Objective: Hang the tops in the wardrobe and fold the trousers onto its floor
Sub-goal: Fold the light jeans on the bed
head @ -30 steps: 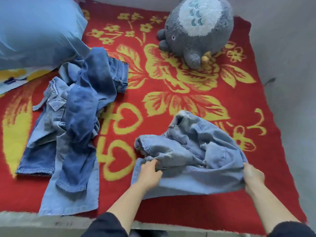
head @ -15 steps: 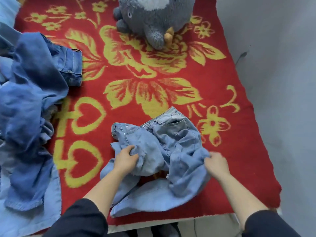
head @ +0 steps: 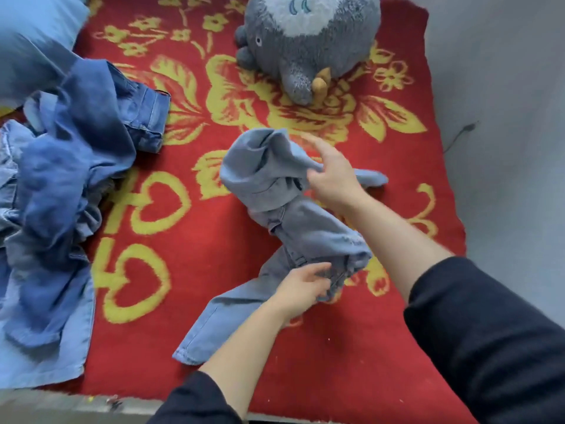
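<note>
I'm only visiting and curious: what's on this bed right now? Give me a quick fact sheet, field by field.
Surface: red blanket with yellow flowers and hearts
Being handled: light blue jeans, bunched up, one leg trailing toward the near edge
Left hand: holds the near part of the jeans
Right hand: pinches the far, raised part
Waiting: pile of darker jeans, at the left
Also there: grey plush toy at the far end; blue pillow, far left

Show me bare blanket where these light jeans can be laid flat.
Freest: the blanket strip between the denim pile and the light jeans. Smaller patch right of the plush toy, by the wall. Crowded: left side, under the pile.
</note>
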